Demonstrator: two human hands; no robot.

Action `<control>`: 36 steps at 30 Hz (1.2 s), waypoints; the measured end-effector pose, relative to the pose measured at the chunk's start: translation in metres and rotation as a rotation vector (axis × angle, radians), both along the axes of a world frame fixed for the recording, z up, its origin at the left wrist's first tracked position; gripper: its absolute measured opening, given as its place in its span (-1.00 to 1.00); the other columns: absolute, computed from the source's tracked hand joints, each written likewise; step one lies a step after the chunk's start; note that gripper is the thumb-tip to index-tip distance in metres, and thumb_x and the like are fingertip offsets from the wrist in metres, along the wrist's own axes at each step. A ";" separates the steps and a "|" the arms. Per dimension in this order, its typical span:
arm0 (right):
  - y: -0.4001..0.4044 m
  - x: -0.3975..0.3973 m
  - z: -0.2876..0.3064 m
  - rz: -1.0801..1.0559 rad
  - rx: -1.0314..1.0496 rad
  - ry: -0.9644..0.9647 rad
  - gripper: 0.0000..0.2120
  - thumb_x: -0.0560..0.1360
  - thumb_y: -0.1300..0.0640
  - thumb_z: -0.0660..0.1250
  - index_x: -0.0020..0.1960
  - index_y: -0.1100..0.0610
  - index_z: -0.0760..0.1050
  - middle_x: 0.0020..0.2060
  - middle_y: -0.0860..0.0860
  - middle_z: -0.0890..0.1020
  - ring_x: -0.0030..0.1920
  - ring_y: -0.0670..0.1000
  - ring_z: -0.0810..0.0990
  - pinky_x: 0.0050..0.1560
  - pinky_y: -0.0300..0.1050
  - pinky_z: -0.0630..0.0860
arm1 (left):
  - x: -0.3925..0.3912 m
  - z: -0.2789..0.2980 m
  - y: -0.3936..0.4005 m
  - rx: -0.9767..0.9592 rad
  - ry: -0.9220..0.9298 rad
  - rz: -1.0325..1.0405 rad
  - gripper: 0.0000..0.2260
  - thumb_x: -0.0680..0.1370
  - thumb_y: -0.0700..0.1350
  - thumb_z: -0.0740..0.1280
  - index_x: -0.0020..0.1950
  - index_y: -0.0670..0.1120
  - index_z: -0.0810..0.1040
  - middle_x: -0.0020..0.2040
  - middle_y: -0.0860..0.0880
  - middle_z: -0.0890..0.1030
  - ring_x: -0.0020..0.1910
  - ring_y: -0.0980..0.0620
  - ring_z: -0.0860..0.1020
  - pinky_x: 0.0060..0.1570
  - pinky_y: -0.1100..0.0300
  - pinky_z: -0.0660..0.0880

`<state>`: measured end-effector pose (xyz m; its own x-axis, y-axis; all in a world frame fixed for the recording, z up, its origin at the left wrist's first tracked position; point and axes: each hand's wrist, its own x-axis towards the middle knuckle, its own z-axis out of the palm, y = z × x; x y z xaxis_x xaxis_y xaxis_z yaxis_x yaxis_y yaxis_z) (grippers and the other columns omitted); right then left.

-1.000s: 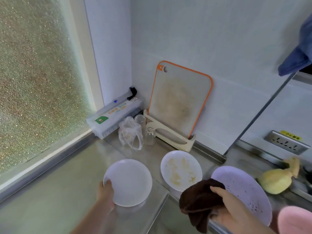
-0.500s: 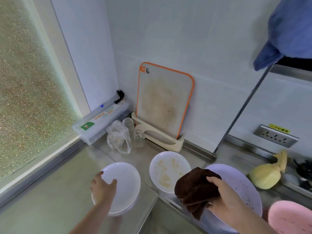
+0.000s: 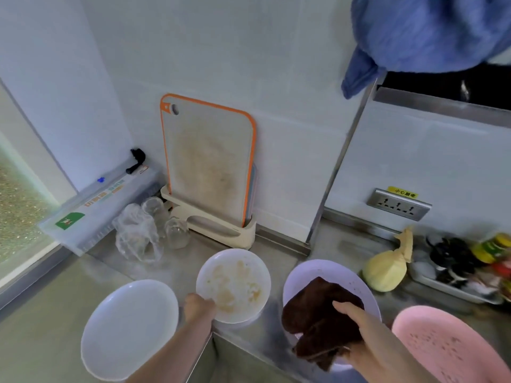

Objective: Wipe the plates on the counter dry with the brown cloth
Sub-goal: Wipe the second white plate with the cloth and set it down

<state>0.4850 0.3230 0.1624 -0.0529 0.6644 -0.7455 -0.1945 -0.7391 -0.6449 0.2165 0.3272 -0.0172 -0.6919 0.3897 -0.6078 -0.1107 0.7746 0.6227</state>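
Note:
A clean white plate (image 3: 124,330) lies on the counter at the lower left. To its right sits a second white plate (image 3: 235,283) smeared with brownish residue. My left hand (image 3: 197,305) grips that smeared plate by its near left rim. My right hand (image 3: 356,324) holds the bunched brown cloth (image 3: 312,324) above a lilac perforated plate (image 3: 331,272). A pink perforated plate (image 3: 448,346) lies at the lower right.
An orange-rimmed cutting board (image 3: 207,164) stands in a holder against the wall. Glass jars (image 3: 177,233), a plastic bag (image 3: 135,236) and a wrap box (image 3: 94,208) fill the corner. A yellow pouch (image 3: 387,269) and a condiment tray (image 3: 470,266) sit right. A blue cloth (image 3: 414,34) hangs overhead.
My left hand has left the clean white plate and moved right to the smeared plate's rim. My right hand with the brown cloth stayed over the lilac plate. The view shifted right.

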 end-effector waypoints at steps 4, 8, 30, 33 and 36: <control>-0.003 0.011 -0.005 -0.026 0.036 -0.004 -0.72 0.52 0.27 0.30 0.22 0.26 0.47 0.03 0.30 0.65 0.07 0.30 0.59 0.21 0.32 0.45 | 0.003 0.003 0.004 0.084 -0.043 0.056 -0.69 0.50 -0.35 0.19 0.23 -0.27 0.49 0.06 -0.30 0.57 0.07 -0.28 0.56 0.05 -0.11 0.58; -0.006 0.009 0.011 0.083 0.129 -0.083 -0.68 0.60 0.27 0.18 -0.16 0.41 0.62 -0.26 0.35 0.66 -0.15 0.33 0.58 -0.08 0.24 0.48 | 0.003 0.026 -0.002 0.195 -0.122 0.038 -0.71 0.55 -0.32 0.09 0.25 -0.17 0.36 0.07 -0.18 0.47 0.09 -0.25 0.52 0.04 -0.13 0.59; -0.058 -0.187 0.118 0.685 1.348 -1.200 -0.43 0.40 -0.12 0.32 0.33 -0.43 0.21 0.31 -0.03 0.38 0.19 0.15 0.35 -0.03 0.25 0.48 | -0.047 0.312 -0.154 0.826 -0.011 -0.376 -0.78 0.67 -0.07 0.14 0.17 -0.12 0.52 0.07 -0.25 0.65 -0.06 -0.06 0.65 -0.04 0.08 0.63; -0.076 -0.188 0.137 0.870 1.454 -1.184 -0.49 0.36 -0.09 0.13 0.29 -0.41 0.31 0.24 -0.08 0.44 0.13 0.16 0.49 -0.09 0.23 0.53 | -0.057 0.324 -0.163 0.826 0.002 -0.315 -0.71 0.66 -0.02 0.15 0.16 -0.20 0.51 0.03 -0.25 0.66 -0.11 -0.04 0.62 -0.17 0.17 0.61; -0.095 -0.185 0.140 0.902 1.568 -1.185 -0.49 0.33 -0.08 0.10 0.26 -0.39 0.36 0.20 -0.05 0.53 0.06 0.16 0.55 -0.17 0.16 0.56 | -0.061 0.332 -0.170 0.841 0.026 -0.326 -0.74 0.68 -0.03 0.12 0.16 -0.07 0.57 0.01 -0.12 0.70 -0.10 0.03 0.64 -0.24 0.22 0.57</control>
<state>0.2998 0.2283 0.3021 -0.6669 0.6690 0.3280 0.6521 0.7371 -0.1775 0.1551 0.1568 0.3145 -0.4787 0.8777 -0.0191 0.0564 0.0524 0.9970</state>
